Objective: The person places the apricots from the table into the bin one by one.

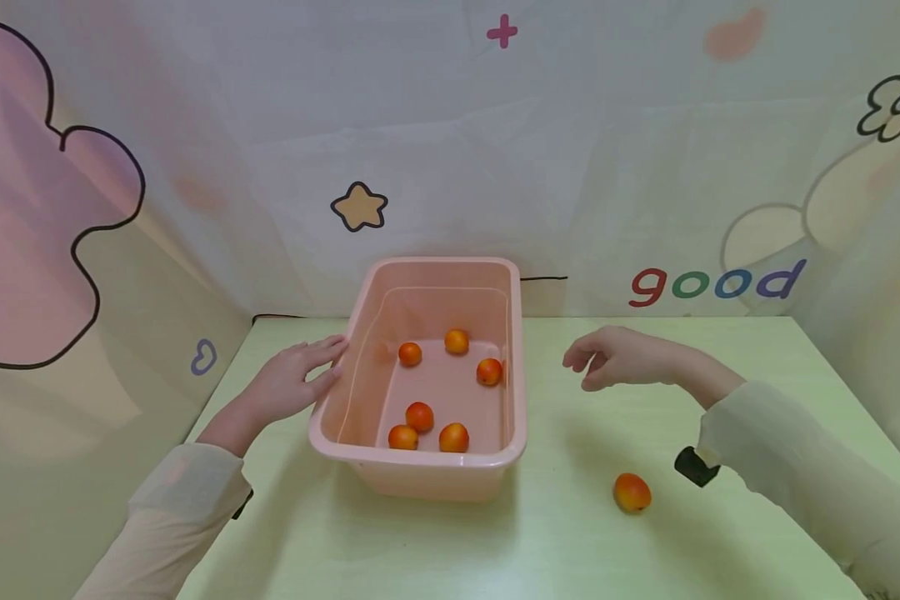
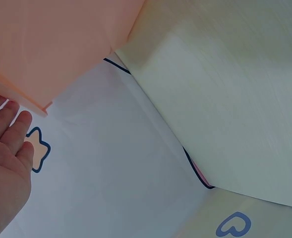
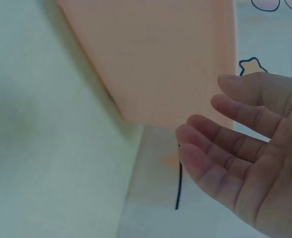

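Observation:
A pink plastic basin (image 1: 442, 460) stands on the table with several small orange-red fruits inside, one of them a fruit (image 1: 453, 437) near its front wall. Against the basin's left rim rests my left hand (image 1: 288, 379), its fingers fairly straight; the left wrist view shows those fingers (image 2: 9, 126) at the rim. My right hand (image 1: 622, 358) hovers to the right of the basin, apart from it, with loosely bent fingers and nothing in them, as the right wrist view confirms. One more orange-red fruit (image 1: 632, 493) lies on the table, nearer the front than the right hand.
The pale green table (image 1: 570, 550) meets a white printed cloth (image 1: 450, 167) close behind the basin. Cloth also hangs along the left and right sides. A dark wrist device (image 1: 697, 467) sits under the right sleeve.

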